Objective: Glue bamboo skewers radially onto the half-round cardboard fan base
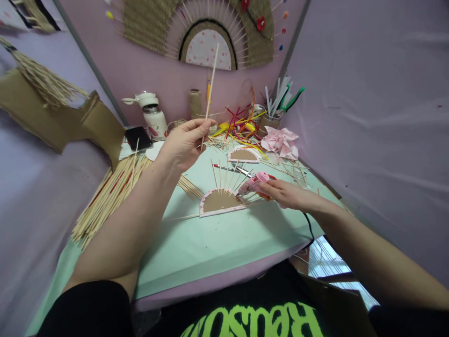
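My left hand (189, 140) is raised above the table, pinching a thin wooden stick (212, 82) that points upward. My right hand (280, 191) is wrapped around a pink glue gun (253, 183), a dark cord hanging below the wrist. The gun's nozzle is close to the curved edge of a cardboard half-circle (220, 202) with a pink-and-white trim. Several sticks fan out from that half-circle; one lies out to its left. Whether the nozzle touches it, I cannot tell. Scissors (242, 169) lie just behind, partly hidden by the gun.
A large stick bundle (105, 201) covers the table's left side. Behind stand a white bottle (155, 120), a twine spool (195, 103) and a holder (269, 125) with green-handled pliers. A second half-circle (243, 155) and crumpled pink fabric (280, 142) lie farther back. A woven fan (210, 47) hangs above.
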Action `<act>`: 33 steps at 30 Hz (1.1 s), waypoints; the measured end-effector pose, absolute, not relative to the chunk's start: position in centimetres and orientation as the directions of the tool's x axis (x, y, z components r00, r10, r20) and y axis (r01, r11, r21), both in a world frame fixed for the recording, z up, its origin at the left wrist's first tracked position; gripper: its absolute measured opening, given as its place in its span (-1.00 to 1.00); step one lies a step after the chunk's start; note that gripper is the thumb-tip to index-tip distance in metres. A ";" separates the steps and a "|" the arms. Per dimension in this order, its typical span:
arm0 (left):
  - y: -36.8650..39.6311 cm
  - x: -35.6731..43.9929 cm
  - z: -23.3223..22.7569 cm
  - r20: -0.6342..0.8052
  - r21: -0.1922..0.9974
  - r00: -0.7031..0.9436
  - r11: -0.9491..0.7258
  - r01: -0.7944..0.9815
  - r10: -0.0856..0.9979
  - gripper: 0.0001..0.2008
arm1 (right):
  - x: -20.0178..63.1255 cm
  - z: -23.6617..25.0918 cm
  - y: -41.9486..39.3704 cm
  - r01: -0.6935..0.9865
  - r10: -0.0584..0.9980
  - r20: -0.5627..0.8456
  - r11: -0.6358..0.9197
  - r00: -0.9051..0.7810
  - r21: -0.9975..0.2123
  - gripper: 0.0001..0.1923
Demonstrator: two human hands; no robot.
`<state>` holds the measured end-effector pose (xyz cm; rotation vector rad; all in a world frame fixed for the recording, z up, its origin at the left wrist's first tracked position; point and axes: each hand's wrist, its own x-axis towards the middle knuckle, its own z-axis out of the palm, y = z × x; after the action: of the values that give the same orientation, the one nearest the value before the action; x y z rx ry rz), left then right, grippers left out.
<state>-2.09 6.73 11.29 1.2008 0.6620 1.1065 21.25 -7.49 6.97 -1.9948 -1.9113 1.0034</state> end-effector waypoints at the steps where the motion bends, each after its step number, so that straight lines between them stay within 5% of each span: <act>1: 6.8 -2.1 11.3 0.141 0.950 0.364 -0.023 -0.311 0.921 -0.88 | 21.2 7.0 -7.5 0.806 0.942 -0.327 -0.138 -0.073 -0.576 -0.22; 24: 6.7 -1.9 11.2 0.120 0.958 0.366 -0.010 -0.287 0.923 -0.93 | 21.4 6.8 -7.3 0.794 0.966 -0.182 0.036 -0.183 -0.607 -0.30; 33: 6.9 -1.9 10.9 0.123 0.955 0.374 -0.008 -0.296 0.919 -0.90 | 21.4 7.0 -7.7 0.781 0.956 -0.236 -0.014 -0.172 -0.624 -0.25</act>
<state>-1.90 6.91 10.92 1.2032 0.6746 1.0839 21.41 -7.67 6.95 -1.8281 -2.0019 0.9636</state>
